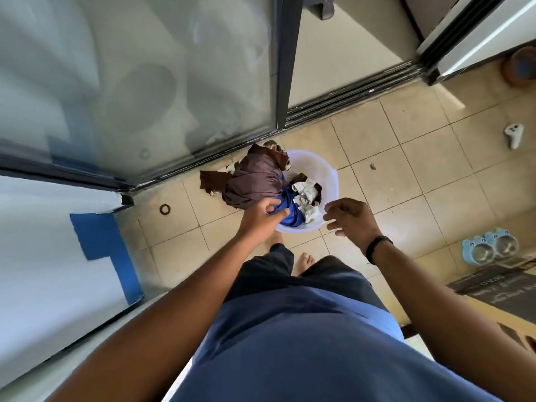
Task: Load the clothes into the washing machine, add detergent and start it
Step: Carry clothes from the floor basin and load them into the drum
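The person's blue shirt (304, 352) fills the near foreground, with dark shorts (293, 274) and bare feet (308, 260) below it on the tiled floor (406, 169). Both forearms reach down and forward from there.

The left hand (262, 214) is at the near left rim of a white plastic bucket (327, 175), its fingers and thumb curled into the clothes, pinching the blue garment (290, 210) where it meets the brown garment (255, 181). The brown garment bulges up and spills over the bucket's left side, just beyond the left hand. A crumpled pale cloth (306, 198) lies in the bucket to the right of that grip, between the two hands.

The right hand (349, 217) hovers just beside the bucket's near right rim, fingers loosely spread and holding nothing; a dark band (377, 248) sits on its wrist.

Far left of the grip stands a white surface with a blue patch (104, 239); whether it belongs to the washing machine cannot be told. A small dark ring (164, 209) lies on the floor left of the left hand. Beyond the bucket is a sliding glass door (139, 82). Right of the right hand sit twin pet bowls (490, 249), and farther off a white controller (514, 134).
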A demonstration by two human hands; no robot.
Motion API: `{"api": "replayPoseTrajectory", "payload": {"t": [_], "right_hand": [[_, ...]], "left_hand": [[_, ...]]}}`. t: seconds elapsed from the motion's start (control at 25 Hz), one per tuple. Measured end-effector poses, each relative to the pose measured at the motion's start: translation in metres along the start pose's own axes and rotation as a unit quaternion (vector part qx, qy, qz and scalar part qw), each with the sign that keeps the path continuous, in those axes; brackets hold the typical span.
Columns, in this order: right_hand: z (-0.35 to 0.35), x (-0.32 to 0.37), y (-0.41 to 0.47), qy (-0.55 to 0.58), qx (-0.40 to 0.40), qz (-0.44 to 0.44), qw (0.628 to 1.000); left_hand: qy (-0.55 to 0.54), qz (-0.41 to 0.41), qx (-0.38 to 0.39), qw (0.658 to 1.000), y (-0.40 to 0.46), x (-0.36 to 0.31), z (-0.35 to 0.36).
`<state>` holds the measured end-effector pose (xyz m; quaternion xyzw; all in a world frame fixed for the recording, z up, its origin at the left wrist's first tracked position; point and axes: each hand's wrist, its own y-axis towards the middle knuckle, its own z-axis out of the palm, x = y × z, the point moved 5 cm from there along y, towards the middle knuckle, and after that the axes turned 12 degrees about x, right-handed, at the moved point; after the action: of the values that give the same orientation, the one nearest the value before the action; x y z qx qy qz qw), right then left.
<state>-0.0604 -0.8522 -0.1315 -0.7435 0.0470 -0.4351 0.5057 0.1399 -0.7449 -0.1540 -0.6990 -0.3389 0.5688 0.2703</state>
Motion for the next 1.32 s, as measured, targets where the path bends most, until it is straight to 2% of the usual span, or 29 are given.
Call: {"api": "replayPoseTrajectory", "payload": {"t": [0.2,0.36,0.68,0.96,1.12,1.24,1.32], "right_hand": [[0.011,-0.022,0.075,-0.044,-0.005,0.051,0.998],[0.015,-0.070,0.161,-0.075,0.017,0.109,0.991],[0.008,-0.166,0.339,-0.160,0.022,0.154,0.975],[0.021,-0.223,0.456,-0.157,-0.043,0.135,0.977],[0.030,-0.255,0.492,-0.270,-0.102,0.149,0.946],[0.037,-0.271,0.512,-0.312,-0.181,0.155,0.920],[0.039,-0.277,0.521,-0.324,-0.201,0.151,0.912]], "left_hand": [[0.027,-0.044,0.063,0.997,0.079,0.015,0.016],[0.025,-0.103,0.071,0.992,0.154,0.053,0.029],[0.084,-0.070,0.086,0.990,0.308,0.111,0.097],[0.118,-0.065,0.020,0.991,0.437,0.145,0.125],[0.207,-0.076,-0.017,0.975,0.498,0.164,0.136],[0.266,-0.056,-0.021,0.962,0.531,0.180,0.148],[0.265,-0.054,-0.036,0.962,0.542,0.189,0.148]]}}
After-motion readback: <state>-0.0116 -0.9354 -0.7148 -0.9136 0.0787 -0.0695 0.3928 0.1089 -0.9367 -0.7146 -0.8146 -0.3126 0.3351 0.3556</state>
